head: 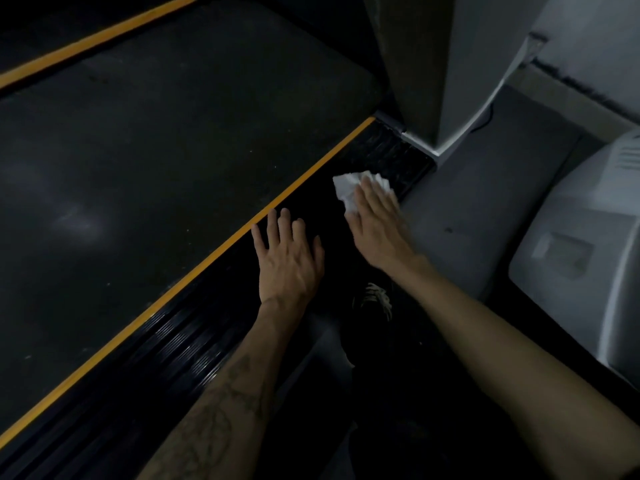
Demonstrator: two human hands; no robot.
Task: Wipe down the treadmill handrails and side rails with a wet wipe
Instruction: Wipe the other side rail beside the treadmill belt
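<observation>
i see my right hand (375,225), fingers straight and flat, pressing a crumpled white wet wipe (349,188) onto the black ribbed side rail (194,337), centre right of the frame. my left hand (289,258) rests spread on the same rail, just beside. an orange stripe (221,244) edges the matte dark belt (156,150); a grey upright (433,64) rises at top.

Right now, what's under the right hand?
A crumpled white wet wipe, pressed flat by the right hand onto the black side rail. Its edges show beyond the fingers; the part beneath the palm is hidden.
</observation>
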